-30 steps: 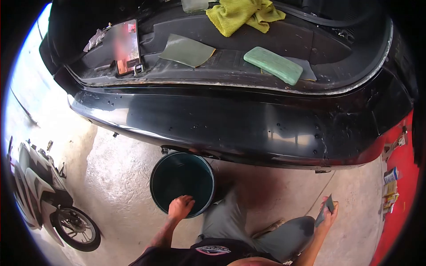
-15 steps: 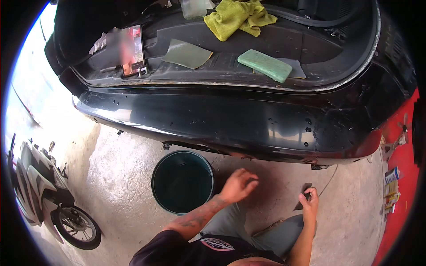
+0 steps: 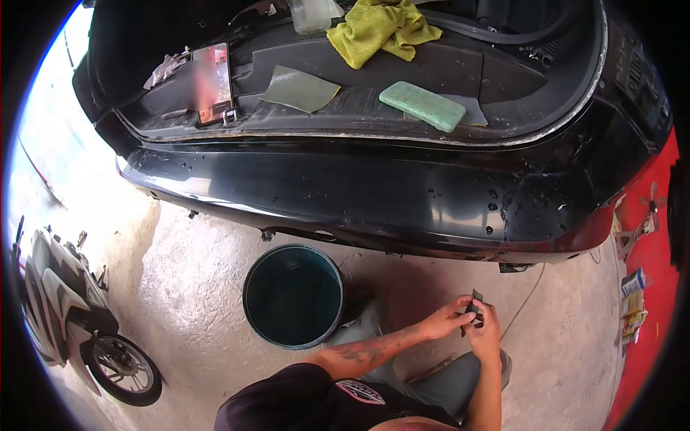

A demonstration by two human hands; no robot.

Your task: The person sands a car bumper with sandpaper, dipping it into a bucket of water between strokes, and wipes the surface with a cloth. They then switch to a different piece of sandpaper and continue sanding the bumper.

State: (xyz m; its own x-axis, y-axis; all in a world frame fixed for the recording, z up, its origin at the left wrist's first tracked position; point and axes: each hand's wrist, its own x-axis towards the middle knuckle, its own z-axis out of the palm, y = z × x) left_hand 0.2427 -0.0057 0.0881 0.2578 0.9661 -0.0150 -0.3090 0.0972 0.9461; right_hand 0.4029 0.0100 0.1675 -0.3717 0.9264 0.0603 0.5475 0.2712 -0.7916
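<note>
A small dark piece of sandpaper [image 3: 475, 304] is held up between both hands in front of my right knee. My left hand [image 3: 447, 319], reaching across from the left, pinches it from one side. From the other side, my right hand [image 3: 486, 332] grips it with thumb and fingers, close against the left fingertips. The fingers partly cover the sheet, so its full shape is hidden. Above the hands runs the glossy black car bumper [image 3: 345, 194], with wet drops on its right part. A dark green bucket [image 3: 248, 305] stands on the floor to the left of my hands.
On the ledge above the bumper lie a yellow cloth [image 3: 374, 32], a grey-green sandpaper sheet [image 3: 298, 90], a pale green block [image 3: 422, 105] on another sheet, and a phone [image 3: 223, 72]. A motorcycle [image 3: 79, 316] stands left. A red wall [image 3: 654, 287] is at right.
My left hand has moved right, from beside the bucket to the sandpaper in my right hand. The right hand has shifted slightly left, and both hands now hold the sheet.
</note>
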